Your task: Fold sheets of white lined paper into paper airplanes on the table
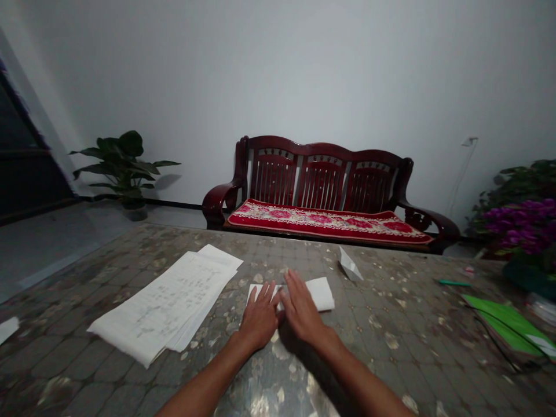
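A folded sheet of white paper (320,293) lies on the patterned tabletop (373,359) in front of me. My left hand (260,315) rests on its left part, palm down with the fingers spread. Beside it, my right hand (300,307) lies flat across the middle of the paper, fingers stretched out. The two hands nearly meet at the fingers and cover much of the sheet. Just beyond the paper to the right stands a small folded white paper piece (349,264).
A stack of written sheets (169,301) lies to the left, with a paper scrap (8,329) at the far left edge. On the right are a green pen (454,283), a green booklet (504,324) and purple flowers (525,223). A wooden bench (321,179) stands behind the table.
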`<state>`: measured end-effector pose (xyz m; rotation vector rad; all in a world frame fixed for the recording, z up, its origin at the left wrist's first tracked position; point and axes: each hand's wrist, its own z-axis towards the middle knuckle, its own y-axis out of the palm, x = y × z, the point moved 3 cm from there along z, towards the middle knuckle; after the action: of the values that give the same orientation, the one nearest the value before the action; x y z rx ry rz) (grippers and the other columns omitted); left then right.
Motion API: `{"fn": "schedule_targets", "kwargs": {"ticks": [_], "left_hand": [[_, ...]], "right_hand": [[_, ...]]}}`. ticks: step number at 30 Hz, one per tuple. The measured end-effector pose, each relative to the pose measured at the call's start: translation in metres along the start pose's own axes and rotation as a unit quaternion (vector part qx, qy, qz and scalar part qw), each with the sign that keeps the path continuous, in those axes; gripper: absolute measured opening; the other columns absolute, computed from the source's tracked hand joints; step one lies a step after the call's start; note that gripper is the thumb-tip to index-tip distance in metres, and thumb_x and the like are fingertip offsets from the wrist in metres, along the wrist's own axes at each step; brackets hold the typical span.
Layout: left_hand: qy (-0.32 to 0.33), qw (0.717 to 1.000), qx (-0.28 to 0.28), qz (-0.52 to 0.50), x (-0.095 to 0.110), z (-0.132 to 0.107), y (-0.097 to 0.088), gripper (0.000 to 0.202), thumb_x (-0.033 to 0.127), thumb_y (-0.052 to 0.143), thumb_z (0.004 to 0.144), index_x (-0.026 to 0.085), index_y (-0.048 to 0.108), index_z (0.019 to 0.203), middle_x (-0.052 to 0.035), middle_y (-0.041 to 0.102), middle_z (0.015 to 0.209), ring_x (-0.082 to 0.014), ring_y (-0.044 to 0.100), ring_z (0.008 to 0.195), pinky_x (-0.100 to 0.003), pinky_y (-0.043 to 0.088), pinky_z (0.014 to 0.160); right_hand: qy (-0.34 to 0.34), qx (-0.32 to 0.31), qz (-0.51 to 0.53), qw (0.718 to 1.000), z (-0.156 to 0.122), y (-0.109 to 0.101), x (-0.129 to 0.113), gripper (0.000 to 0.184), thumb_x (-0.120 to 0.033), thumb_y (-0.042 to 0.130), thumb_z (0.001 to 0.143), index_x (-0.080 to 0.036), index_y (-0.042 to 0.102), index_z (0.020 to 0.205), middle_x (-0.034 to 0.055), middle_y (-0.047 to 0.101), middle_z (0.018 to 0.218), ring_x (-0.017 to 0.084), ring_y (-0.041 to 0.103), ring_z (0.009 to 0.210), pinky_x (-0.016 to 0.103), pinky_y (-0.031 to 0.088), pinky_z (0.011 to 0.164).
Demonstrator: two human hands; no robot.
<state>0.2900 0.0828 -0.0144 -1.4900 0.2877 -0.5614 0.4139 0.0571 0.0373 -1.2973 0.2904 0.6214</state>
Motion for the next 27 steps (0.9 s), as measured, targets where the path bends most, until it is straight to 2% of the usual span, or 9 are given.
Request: {"fn": "schedule_targets", "kwargs": {"ticks": [3,5,7,13,18,23,27], "left_hand": [[0.016,1.000,-0.008,-0.013,-0.001,-0.001,0.000,0.054,0.029,0.037,0.098,0.027,0.033,0.152,-0.0061,0.028,0.160,-0.0271,0.019,0.149,-0.051,0.011,0.120],[0.017,1.000,-0.012,-0.020,-0.001,-0.002,-0.001,0.058,0.028,0.038,0.098,0.028,0.026,0.154,-0.0050,0.029,0.159,-0.0267,0.020,0.149,-0.050,0.012,0.121],[0.012,1.000,-0.013,-0.023,0.000,-0.003,-0.004,0.061,0.028,0.039,0.097,0.028,0.021,0.155,-0.0049,0.029,0.159,-0.0267,0.021,0.148,-0.050,0.013,0.120],[0.004,1.000,-0.018,-0.025,0.003,-0.002,-0.008,0.060,0.026,0.036,0.099,0.028,0.018,0.156,-0.0061,0.026,0.160,-0.0276,0.019,0.149,-0.051,0.015,0.120],[0.013,1.000,-0.016,-0.014,0.000,-0.002,-0.008,0.056,0.025,0.034,0.099,0.026,0.025,0.154,-0.0080,0.027,0.160,-0.0262,0.022,0.148,-0.050,0.017,0.120],[0.011,1.000,-0.002,0.007,-0.004,-0.003,-0.006,0.052,0.030,0.035,0.100,0.022,0.035,0.151,-0.0111,0.030,0.158,-0.0271,0.023,0.148,-0.051,0.019,0.119],[0.004,1.000,0.000,0.012,-0.009,-0.002,-0.004,0.054,0.035,0.041,0.098,0.021,0.037,0.149,-0.0133,0.029,0.158,-0.0289,0.024,0.147,-0.053,0.020,0.118]], "right_hand": [[0.091,-0.031,0.136,0.986,0.009,0.037,-0.007,0.065,-0.047,0.021,0.101,-0.006,0.031,0.151,0.0151,0.027,0.158,0.024,0.022,0.147,0.045,0.021,0.121],[0.118,-0.039,0.153,0.980,0.013,0.052,-0.010,0.067,-0.047,0.019,0.101,-0.004,0.026,0.152,0.0147,0.022,0.160,0.023,0.017,0.149,0.044,0.017,0.122],[0.121,-0.040,0.139,0.982,0.013,0.059,-0.011,0.068,-0.047,0.020,0.102,-0.003,0.024,0.153,0.0148,0.018,0.160,0.022,0.013,0.149,0.042,0.013,0.122],[0.115,-0.033,0.047,0.992,0.008,0.052,-0.006,0.068,-0.047,0.023,0.101,-0.001,0.028,0.151,0.0182,0.020,0.159,0.026,0.015,0.149,0.047,0.012,0.122],[0.118,-0.062,-0.021,0.991,0.004,0.046,0.000,0.067,-0.046,0.022,0.101,-0.002,0.031,0.150,0.0175,0.023,0.158,0.027,0.015,0.149,0.048,0.012,0.121],[0.095,-0.064,-0.087,0.990,-0.005,0.033,0.019,0.065,-0.046,0.028,0.100,-0.004,0.034,0.150,0.0158,0.023,0.158,0.027,0.015,0.149,0.047,0.011,0.121],[0.090,-0.070,-0.145,0.983,-0.011,0.022,0.039,0.063,-0.043,0.033,0.098,-0.007,0.034,0.150,0.0144,0.022,0.159,0.026,0.016,0.149,0.046,0.012,0.121]]}}
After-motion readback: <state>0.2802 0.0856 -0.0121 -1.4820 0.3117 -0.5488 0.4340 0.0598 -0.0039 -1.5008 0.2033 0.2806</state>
